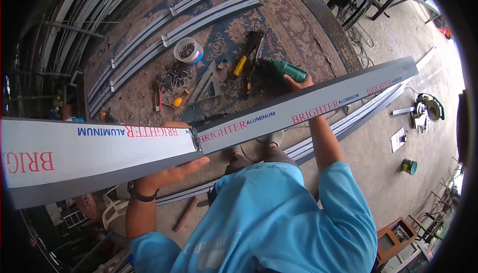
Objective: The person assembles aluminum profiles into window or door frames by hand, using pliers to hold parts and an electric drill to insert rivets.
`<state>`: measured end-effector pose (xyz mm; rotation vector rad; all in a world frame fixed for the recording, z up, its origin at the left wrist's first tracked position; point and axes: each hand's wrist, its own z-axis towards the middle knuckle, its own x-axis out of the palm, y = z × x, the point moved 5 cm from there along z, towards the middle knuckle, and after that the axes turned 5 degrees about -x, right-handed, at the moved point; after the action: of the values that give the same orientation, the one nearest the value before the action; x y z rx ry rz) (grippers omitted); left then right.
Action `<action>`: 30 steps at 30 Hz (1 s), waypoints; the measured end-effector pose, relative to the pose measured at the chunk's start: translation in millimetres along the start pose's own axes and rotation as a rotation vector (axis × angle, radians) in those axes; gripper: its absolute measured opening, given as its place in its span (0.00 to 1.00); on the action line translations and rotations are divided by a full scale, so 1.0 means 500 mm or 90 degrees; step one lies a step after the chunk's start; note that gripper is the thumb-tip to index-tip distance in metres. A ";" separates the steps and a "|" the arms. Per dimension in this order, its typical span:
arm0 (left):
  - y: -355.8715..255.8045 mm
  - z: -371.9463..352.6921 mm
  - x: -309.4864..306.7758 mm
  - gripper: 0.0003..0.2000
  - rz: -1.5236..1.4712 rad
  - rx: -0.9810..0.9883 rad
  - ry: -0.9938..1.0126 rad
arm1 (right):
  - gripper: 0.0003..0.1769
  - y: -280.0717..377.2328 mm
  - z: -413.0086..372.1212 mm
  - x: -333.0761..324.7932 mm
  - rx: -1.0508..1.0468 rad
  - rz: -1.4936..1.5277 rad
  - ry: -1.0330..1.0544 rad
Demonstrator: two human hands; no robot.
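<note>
Green drill (283, 68), seemingly in the right hand's (300, 83) curled fingers, lies at two o'clock from the left hand (167, 175) clasping a nine-to-three aluminium profile (104, 148).

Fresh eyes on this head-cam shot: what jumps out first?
First, the left bar and right bar, both printed BRIGHTER ALUMINUM, meeting near mid-picture, where the left hand grips the left one. Next, the green drill in the right hand, just beyond the right bar. Then the patterned rug at the top, carrying a tub and a heap of small metal parts.
</note>
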<state>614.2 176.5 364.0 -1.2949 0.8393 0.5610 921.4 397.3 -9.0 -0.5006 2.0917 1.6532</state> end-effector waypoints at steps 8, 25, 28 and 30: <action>0.002 -0.008 0.004 0.22 0.032 -0.046 0.018 | 0.19 -0.029 -0.018 0.020 -0.120 0.309 0.203; 0.000 0.012 -0.008 0.20 0.024 -0.008 0.080 | 0.66 -0.064 -0.564 -0.577 -0.038 0.481 0.102; -0.007 0.003 -0.006 0.19 0.042 -0.055 0.107 | 0.68 0.076 -0.526 -0.544 -0.206 0.491 -0.016; -0.011 0.001 -0.009 0.18 0.050 -0.036 0.108 | 0.68 0.170 -0.492 -0.524 -0.176 0.496 0.069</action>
<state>615.8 176.2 371.0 -1.3795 1.0239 0.5455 1071.8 181.7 250.2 0.2004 2.3032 2.3984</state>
